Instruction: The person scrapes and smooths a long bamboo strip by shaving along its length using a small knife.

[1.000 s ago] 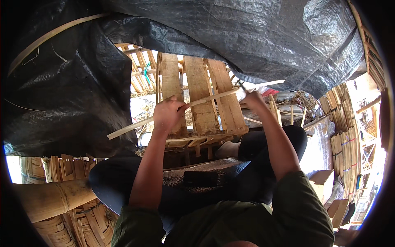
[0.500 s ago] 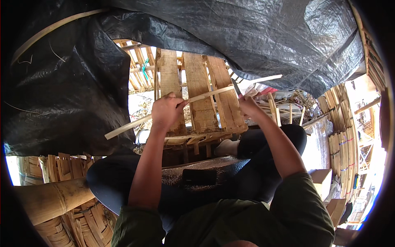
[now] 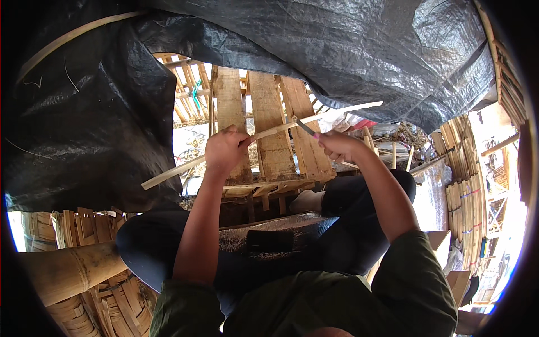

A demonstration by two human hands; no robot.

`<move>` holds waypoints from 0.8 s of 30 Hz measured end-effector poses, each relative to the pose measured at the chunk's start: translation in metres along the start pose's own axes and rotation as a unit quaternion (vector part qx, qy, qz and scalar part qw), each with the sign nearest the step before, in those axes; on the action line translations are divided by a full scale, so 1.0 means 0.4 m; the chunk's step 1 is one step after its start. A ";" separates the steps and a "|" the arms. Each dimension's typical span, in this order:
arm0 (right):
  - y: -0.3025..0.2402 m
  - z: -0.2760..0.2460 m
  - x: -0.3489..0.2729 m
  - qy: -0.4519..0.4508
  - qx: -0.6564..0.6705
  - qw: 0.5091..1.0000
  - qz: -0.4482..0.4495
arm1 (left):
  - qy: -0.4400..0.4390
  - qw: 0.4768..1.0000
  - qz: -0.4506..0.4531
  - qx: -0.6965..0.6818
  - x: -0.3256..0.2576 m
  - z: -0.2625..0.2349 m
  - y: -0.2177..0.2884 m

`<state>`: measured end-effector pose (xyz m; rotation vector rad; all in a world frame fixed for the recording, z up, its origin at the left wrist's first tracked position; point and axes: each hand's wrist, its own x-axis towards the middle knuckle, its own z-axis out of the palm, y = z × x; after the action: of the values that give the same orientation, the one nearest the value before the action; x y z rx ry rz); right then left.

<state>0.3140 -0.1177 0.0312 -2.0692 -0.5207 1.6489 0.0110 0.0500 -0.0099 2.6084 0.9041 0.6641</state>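
A long pale bamboo strip [image 3: 185, 167] slants across in front of me, its left end low and its right end high. My left hand [image 3: 225, 149] is closed around it left of the middle. In my right hand [image 3: 340, 146] is a knife [image 3: 305, 127], its handle mostly hidden by the fingers. The blade points up and left, its tip at the strip; whether it touches cannot be told. Below the strip stands a slatted wooden bench [image 3: 269, 115] of several planks.
Black tarpaulin [image 3: 359, 56] hangs across the far side and down the left. A thick bamboo pole [image 3: 73, 269] lies at lower left beside woven bamboo [image 3: 120, 309]. A dark flat object [image 3: 270, 241] rests between my legs. Bundled bamboo slats [image 3: 467, 196] stand at the right.
My right hand has turned, and the knife's blade has moved left along the strip toward my left hand. The left hand and the strip have barely shifted.
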 end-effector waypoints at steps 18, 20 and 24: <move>-0.071 0.033 -0.010 0.193 -0.053 0.979 -0.023 | -0.013 1.000 -0.001 0.016 0.007 0.001 0.006; -0.071 0.067 -0.014 0.264 -0.150 0.952 -0.034 | 0.017 1.000 0.016 -0.007 0.007 0.003 0.008; -0.048 0.129 -0.003 0.150 -0.124 0.979 -0.059 | 0.010 1.000 0.009 -0.001 0.004 0.004 0.010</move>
<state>0.2631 -0.0968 0.0330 -2.3599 -0.7599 1.2257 0.0151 0.0478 -0.0090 2.6148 0.8859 0.6961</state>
